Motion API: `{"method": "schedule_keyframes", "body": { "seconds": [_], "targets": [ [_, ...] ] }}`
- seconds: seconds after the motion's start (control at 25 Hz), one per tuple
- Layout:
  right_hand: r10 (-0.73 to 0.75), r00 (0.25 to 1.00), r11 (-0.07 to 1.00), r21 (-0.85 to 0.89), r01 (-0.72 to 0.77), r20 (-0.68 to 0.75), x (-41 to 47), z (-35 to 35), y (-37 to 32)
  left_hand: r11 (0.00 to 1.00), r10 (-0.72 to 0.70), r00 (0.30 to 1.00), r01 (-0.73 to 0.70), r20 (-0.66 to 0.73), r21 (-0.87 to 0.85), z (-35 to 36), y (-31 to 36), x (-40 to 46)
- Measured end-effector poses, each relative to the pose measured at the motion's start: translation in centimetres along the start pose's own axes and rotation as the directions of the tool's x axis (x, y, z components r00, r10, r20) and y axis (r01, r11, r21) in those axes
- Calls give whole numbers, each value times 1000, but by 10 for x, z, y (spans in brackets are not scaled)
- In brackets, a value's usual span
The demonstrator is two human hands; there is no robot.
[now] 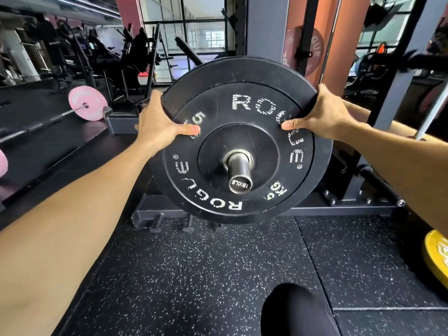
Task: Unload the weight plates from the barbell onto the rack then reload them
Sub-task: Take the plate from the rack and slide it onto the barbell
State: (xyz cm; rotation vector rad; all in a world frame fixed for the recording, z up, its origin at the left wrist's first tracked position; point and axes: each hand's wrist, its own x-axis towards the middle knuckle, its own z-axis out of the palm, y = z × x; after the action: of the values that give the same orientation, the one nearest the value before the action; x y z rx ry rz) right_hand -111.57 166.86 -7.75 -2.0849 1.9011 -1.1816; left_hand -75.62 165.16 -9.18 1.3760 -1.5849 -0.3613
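Black rubber, with worn white ROGUE lettering and 5 KG marks, makes up the weight plate (242,141) that sits threaded on the steel barbell sleeve (238,172), whose end cap points toward the camera below the plate's centre. A second black plate (194,78) shows just behind it, its rim peeking out along the upper edge. Both hands hold the front plate: the left hand (160,122) grips the left rim with its thumb laid across the face near the 5, and the right hand (322,115) grips the upper right rim, thumb pressed over the lettering, fingers wrapped behind the edge. The plate hangs above the speckled rubber floor (194,275), in front of the rack's dark steel base (339,209). A yellow plate (436,255) lies at the right edge near the floor, and a pink plate (87,103) on another bar rests farther off to the left. A maroon plate (304,49) hangs on an upright behind.
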Motion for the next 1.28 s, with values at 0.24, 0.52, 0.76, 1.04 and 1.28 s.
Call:
{"method": "schedule_keyframes", "body": {
  "seconds": [0.24, 0.52, 0.76, 1.04, 1.28],
  "targets": [
    [25, 1000, 999, 30, -24, -12, 65, 30, 27, 1000, 2, 1000, -2, 8, 5, 33, -19, 69],
    [30, 999, 996, 81, -29, -19, 143, 64, 57, 999, 19, 1000, -19, -6, -39, 72, -44, 145],
    [22, 1000, 997, 81, -20, -14, 197, 84, 73, 999, 17, 1000, -18, -13, -36, 100, -60, 197],
    [31, 999, 997, 76, -28, -35, 241, 106, 90, 1000, 9, 1000, -9, -15, -10, 123, -72, 241],
    [33, 998, 996, 82, -28, -59, 264, 119, 101, 1000, 27, 999, -27, -25, -13, 137, -81, 266]
  ]
}}
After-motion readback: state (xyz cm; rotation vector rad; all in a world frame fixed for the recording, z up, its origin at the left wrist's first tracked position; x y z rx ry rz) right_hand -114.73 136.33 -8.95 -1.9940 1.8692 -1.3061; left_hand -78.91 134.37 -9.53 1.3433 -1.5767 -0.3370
